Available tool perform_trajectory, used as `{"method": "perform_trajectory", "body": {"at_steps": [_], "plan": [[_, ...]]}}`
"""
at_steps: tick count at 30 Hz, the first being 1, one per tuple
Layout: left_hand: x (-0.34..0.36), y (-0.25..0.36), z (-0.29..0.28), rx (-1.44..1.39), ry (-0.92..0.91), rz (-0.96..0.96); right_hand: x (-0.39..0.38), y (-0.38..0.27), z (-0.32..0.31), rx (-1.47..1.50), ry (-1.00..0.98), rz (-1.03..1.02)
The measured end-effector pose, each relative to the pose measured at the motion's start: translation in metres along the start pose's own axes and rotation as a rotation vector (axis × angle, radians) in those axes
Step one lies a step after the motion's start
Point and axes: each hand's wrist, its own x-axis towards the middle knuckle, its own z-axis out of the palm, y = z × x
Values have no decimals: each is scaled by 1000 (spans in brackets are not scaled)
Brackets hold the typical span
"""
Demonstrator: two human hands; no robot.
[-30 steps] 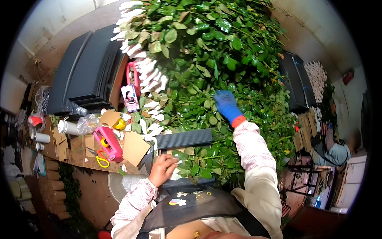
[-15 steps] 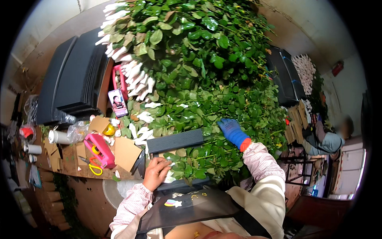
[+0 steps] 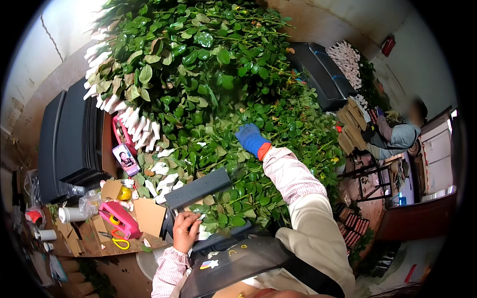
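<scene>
My bare left hand (image 3: 185, 231) is at the front of the worktable, its fingers curled round the white-wrapped end of a leafy stem (image 3: 202, 232). The stem's leaves (image 3: 233, 211) spread to the right of that hand. Just beyond it lies a dark grey ridged block (image 3: 198, 187), slanting up to the right. My right hand (image 3: 252, 139), in a blue glove with an orange cuff, reaches out over a bed of leafy green stems, with its fingers extended over the leaves. A large heap of cut stems (image 3: 198, 64) rises behind, white-wrapped heads (image 3: 141, 126) along its left side.
Stacked dark panels (image 3: 79, 139) stand at the left. On the table lie a pink tool (image 3: 119, 218), yellow-handled scissors (image 3: 119, 241), cardboard pieces (image 3: 150, 217) and a phone (image 3: 126, 160). At the right are a black box (image 3: 318, 74) and a person (image 3: 400, 134) at work.
My right hand has reached farther out over the stems. The whole view has swung, so the table's contents sit farther left and the left side lower. My left hand stays near the ridged block, now tilted.
</scene>
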Motion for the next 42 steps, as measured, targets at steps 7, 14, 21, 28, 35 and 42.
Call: {"method": "perform_trajectory", "body": {"at_steps": [7, 14, 21, 28, 35, 42], "plan": [[-6, -5, 2, 32, 30, 15, -42, 13, -90, 408, 695, -308], [5, 1, -1, 46, -38, 100, -52, 178, -26, 203, 712, 213], [-7, -12, -3, 50, 44, 90, -151, 95, -139, 318, 827, -116], [-10, -28, 5, 37, 104, 111, -214, 38, -75, 249, 276, -229], [-18, -22, 13, 9, 154, 12, -217, 11, -42, 46, -154, 104], [-15, -19, 6, 16, 84, -41, -237, 7, 17, 349, 239, -44]]}}
